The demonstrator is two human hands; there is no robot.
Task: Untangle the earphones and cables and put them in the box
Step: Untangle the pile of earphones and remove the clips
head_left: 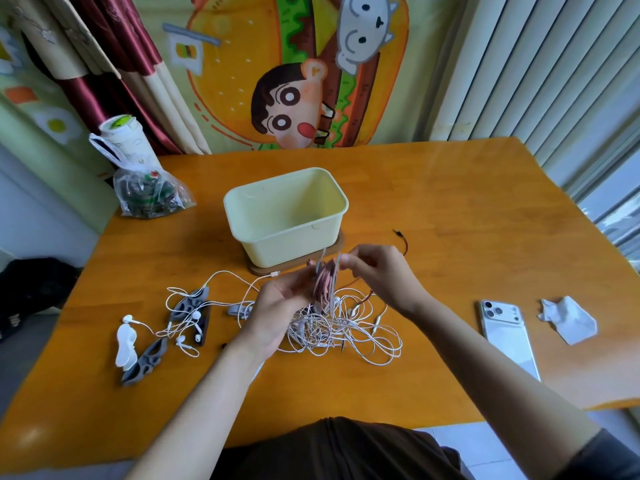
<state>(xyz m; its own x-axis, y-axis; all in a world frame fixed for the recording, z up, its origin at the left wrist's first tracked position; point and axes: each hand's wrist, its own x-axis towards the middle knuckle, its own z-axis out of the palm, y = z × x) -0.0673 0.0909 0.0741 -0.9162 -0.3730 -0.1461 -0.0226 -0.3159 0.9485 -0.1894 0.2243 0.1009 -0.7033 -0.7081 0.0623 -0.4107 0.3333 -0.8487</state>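
A tangle of thin white earphone cables (349, 332) lies on the wooden table in front of me. Above it my left hand (277, 310) holds a folded pink cable bundle (325, 284), palm turned up. My right hand (379, 277) pinches the top of that same bundle with thumb and fingers. Behind the hands stands the pale yellow box (287, 216), open, with nothing visible inside, on a brown lid. White earbuds (183, 337) and grey cable winders (188, 306) lie to the left. A dark red cable (401, 239) runs off to the right of the box.
A white phone (507, 332) and a crumpled tissue (568, 322) lie at the right. A plastic bag with a paper cup (145, 188) stands at the back left. A white winder (125, 344) lies beside the grey ones.
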